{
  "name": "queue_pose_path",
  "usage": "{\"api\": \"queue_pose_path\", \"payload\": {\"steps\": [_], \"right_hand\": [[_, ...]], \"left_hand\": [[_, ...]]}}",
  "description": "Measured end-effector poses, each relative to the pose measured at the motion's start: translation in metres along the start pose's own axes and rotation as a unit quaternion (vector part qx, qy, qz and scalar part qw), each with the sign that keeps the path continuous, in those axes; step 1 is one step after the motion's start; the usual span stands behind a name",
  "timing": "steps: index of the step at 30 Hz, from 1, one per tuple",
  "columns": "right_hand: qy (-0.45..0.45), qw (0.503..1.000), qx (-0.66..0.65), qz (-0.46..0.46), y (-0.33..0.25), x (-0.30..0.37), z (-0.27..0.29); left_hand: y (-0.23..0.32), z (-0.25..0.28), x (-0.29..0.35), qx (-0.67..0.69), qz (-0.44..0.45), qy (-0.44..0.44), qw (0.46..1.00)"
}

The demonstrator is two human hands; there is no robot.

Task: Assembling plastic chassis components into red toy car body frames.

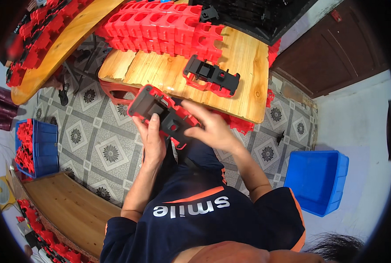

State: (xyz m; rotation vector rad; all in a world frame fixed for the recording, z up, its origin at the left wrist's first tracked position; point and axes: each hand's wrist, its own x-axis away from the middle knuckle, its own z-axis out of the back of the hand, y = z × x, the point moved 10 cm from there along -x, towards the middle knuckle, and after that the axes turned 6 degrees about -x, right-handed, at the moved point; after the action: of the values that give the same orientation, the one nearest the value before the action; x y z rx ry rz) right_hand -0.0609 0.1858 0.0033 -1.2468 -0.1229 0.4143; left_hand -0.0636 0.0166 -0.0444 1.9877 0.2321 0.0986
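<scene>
Over my lap, in front of the wooden table, I hold a red plastic frame with a black plate (171, 120) fitted on its upper face, tilted toward the lower right. My left hand (152, 142) grips its near left side, the thumb pressed on the black plate. At the opposite side my right hand (215, 129) has its thumb and fingers closed about the edge; part of the fingertips is hidden. A similar red frame with a black plate (213, 78) lies on the table just beyond my hands.
Rows of stacked red frames (149, 28) fill the back of the wooden table (248, 94). A black crate (265, 19) stands behind at the right. One blue bin (316, 182) sits on the tiled floor to my right; another blue bin (46, 147), holding red parts, is at left by a wooden bench (68, 197).
</scene>
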Motion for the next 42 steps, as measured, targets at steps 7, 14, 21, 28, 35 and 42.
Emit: {"api": "queue_pose_path", "payload": {"steps": [7, 14, 21, 28, 35, 42], "right_hand": [[0.224, 0.937, 0.264, 0.037, 0.028, 0.004, 0.131], [0.281, 0.931, 0.232, 0.004, 0.055, 0.042, 0.224], [0.218, 0.956, 0.194, -0.004, 0.070, 0.021, 0.265], [0.050, 0.977, 0.206, 0.004, 0.036, -0.006, 0.263], [0.068, 0.951, 0.295, -0.065, 0.033, -0.150, 0.236], [0.134, 0.955, 0.015, -0.266, 0.130, -0.228, 0.217]], "left_hand": [[-0.016, -0.035, -0.001, 0.076, 0.097, -0.068, 0.990], [-0.058, -0.126, -0.016, 0.040, 0.159, -0.124, 0.979], [-0.123, -0.177, -0.052, -0.071, 0.131, -0.080, 0.986], [-0.098, -0.162, -0.044, -0.320, 0.038, -0.035, 0.946], [0.007, -0.189, -0.082, -0.581, -0.436, -0.057, 0.685], [-0.030, -0.211, -0.123, -0.723, -0.553, -0.041, 0.413]]}}
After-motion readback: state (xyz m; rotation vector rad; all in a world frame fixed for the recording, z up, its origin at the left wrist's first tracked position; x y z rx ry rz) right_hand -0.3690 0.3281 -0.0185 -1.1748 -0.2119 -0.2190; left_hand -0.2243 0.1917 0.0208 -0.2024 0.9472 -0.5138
